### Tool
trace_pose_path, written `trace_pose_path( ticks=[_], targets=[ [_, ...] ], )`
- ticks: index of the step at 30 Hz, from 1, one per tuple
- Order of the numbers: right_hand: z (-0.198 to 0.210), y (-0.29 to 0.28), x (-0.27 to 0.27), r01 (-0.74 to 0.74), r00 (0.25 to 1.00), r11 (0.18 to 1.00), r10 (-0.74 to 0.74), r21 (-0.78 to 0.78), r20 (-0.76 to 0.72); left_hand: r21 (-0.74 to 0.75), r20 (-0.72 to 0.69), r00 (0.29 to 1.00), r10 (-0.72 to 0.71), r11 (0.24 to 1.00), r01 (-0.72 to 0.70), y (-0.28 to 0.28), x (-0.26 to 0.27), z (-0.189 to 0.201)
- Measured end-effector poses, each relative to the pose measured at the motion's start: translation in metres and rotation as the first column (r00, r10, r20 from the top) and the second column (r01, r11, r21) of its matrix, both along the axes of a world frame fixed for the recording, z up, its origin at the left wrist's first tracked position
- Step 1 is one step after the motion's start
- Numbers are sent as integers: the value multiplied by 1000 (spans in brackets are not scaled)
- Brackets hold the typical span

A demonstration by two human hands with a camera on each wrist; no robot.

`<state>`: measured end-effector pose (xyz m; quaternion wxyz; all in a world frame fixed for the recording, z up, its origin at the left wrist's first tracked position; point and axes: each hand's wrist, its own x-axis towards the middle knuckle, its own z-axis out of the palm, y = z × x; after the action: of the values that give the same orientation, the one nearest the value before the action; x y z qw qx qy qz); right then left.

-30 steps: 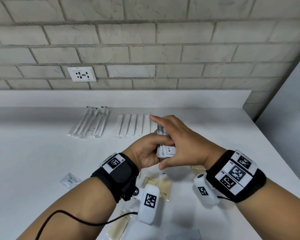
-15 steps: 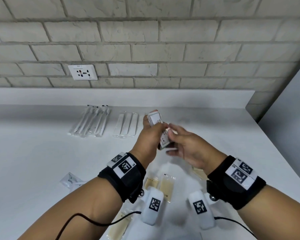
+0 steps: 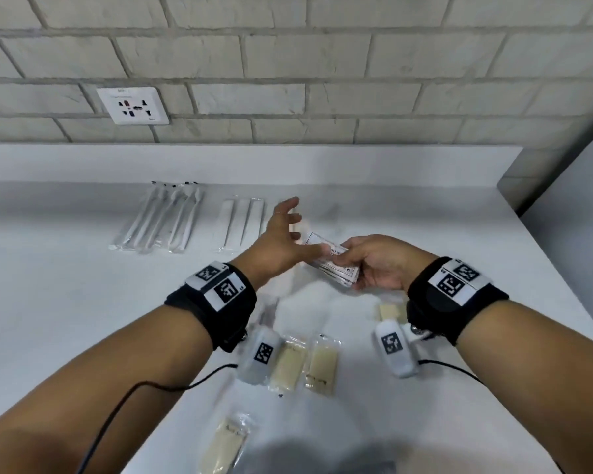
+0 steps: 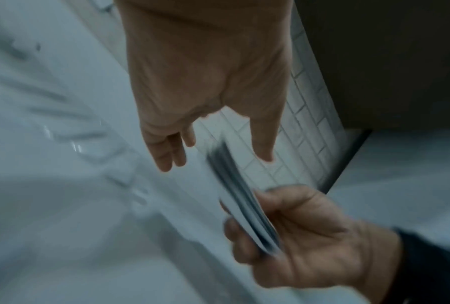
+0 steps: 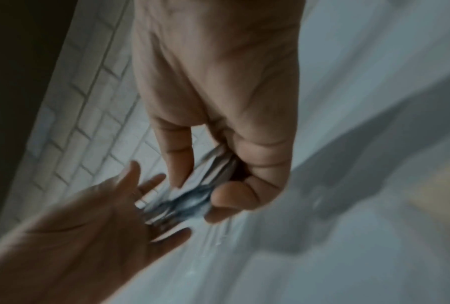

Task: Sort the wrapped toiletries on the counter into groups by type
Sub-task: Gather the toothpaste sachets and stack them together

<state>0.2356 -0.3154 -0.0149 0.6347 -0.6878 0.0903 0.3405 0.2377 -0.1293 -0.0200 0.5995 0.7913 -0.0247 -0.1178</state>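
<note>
My right hand (image 3: 351,270) grips a stack of flat white printed packets (image 3: 332,265) just above the counter. The right wrist view shows the thumb and fingers pinching the blurred stack (image 5: 190,197). My left hand (image 3: 290,229) hovers beside the stack's left end with fingers spread and holds nothing; in the left wrist view its fingers (image 4: 166,156) stand apart from the packets (image 4: 242,201). At the back lie wrapped toothbrushes (image 3: 161,217) and a row of long white packets (image 3: 242,220). Beige wrapped soaps (image 3: 303,360) lie near me.
The white counter (image 3: 65,319) meets a brick wall with a socket (image 3: 132,106) behind. A grey panel (image 3: 569,206) bounds the right side. More beige packets lie at the front (image 3: 225,446) and under my right wrist (image 3: 392,311).
The stack has passed from my left hand to my right and dropped lower and to the right. My left hand let go and opened its fingers.
</note>
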Motion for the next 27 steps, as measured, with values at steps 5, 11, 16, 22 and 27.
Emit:
trace_pose_path(
  ticks=[5, 11, 16, 22, 27],
  targets=[
    [-17, 14, 24, -259, 962, 867, 271, -426, -34, 743, -16, 845, -535, 559, 368, -5, 10, -11],
    [-17, 21, 31, -231, 827, 511, 552, -828, 110, 847, 26, 779, -627, 428, 316, -15, 19, -23],
    [-28, 12, 11, -122, 654, 336, 735, -934, 179, 842, 27, 776, -631, 432, 322, -15, 19, -25],
    [-34, 7, 7, -67, 602, 312, 770, -948, 211, 851, 49, 765, -642, 428, 305, -12, 13, -26],
    [-39, 5, 3, -68, 592, 445, 738, -893, 323, 869, 36, 748, -663, 391, 305, -13, 15, -27]
  ],
)
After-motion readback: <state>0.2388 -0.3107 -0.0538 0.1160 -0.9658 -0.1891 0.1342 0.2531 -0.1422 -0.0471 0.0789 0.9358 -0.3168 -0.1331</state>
